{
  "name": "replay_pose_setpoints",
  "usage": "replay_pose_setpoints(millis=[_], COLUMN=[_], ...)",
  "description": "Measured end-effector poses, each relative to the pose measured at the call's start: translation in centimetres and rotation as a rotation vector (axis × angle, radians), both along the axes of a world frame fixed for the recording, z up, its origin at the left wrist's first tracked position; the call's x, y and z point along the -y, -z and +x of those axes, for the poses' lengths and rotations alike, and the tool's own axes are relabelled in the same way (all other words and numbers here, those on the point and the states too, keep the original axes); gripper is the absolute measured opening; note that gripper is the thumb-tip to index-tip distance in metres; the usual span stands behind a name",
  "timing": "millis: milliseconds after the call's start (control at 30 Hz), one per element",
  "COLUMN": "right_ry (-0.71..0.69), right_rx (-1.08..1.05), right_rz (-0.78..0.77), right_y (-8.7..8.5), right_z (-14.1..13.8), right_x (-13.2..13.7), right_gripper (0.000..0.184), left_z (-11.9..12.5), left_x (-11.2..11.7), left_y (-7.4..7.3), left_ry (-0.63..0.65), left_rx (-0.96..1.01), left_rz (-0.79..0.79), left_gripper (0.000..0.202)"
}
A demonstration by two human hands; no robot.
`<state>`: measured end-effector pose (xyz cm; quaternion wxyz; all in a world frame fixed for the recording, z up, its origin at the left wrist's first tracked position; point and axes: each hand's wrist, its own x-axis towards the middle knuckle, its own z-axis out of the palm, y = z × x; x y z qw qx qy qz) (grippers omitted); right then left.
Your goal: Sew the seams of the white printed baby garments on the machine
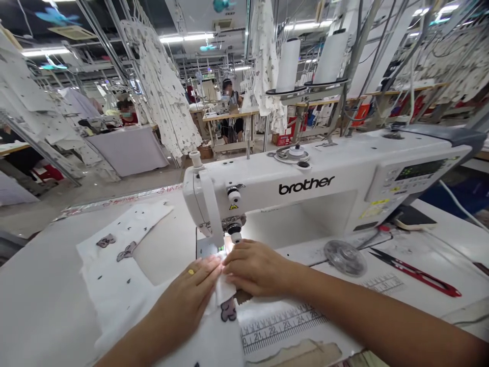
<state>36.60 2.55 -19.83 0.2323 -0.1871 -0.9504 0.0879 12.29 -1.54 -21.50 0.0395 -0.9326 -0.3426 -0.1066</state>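
White printed fabric [114, 285] with small brown animal motifs lies on the sewing machine table and runs under both hands to the needle area. My left hand [194, 288], with a yellow ring, rests on this fabric with its fingers stretched out and close together. Beside it, my right hand [260, 267] has its fingers curled and pinching the fabric edge just in front of the presser foot. The white brother sewing machine [305, 183] stands over the work, its lamp lighting the spot. My fingers hide the needle and the fabric edge there.
Red-handled thread snips [416, 272] and a clear round plastic dish [346, 257] lie right of my right forearm. A printed ruler scale [284, 326] runs along the table front. Thread cones [288, 66] stand behind the machine. Hanging garments [164, 86] and seated people are farther back.
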Motion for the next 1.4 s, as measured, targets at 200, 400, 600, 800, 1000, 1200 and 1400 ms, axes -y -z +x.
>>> replay_pose_setpoints(millis=[200,400,600,800,1000,1200,1400], right_ry=[0.112,0.195,0.174,0.037,0.043,0.131,0.176], right_rx=[0.104,0.153,0.133,0.114,0.112,0.148,0.135], right_rz=[0.036,0.066,0.050,0.153,0.166,0.164,0.119], right_y=[0.5,0.1,-0.4,0.0,-0.1,0.3,0.0], right_z=[-0.2,-0.2,0.1,0.6,0.8,0.6,0.8], right_x=[-0.5,-0.8,-0.9,-0.7,-0.5,-0.5,-0.8], right_gripper=[0.023,0.021,0.019,0.019,0.016,0.024,0.027], left_z=[-0.2,-0.3,-0.2,-0.2,-0.3,-0.6,-0.6], left_x=[-0.9,-2.3,-2.5,-2.7,-2.2,-3.3,-4.4], left_y=[-0.4,-0.3,-0.5,-0.4,-0.9,-0.9,-1.4], left_ry=[0.016,-0.011,-0.022,-0.020,0.103,0.137,0.144], left_rx=[0.026,0.039,0.074,0.063,0.085,0.106,0.113], left_rz=[-0.039,-0.086,-0.113,-0.110,-0.017,0.000,-0.002], left_gripper=[0.049,0.045,0.044,0.047,0.044,0.041,0.038])
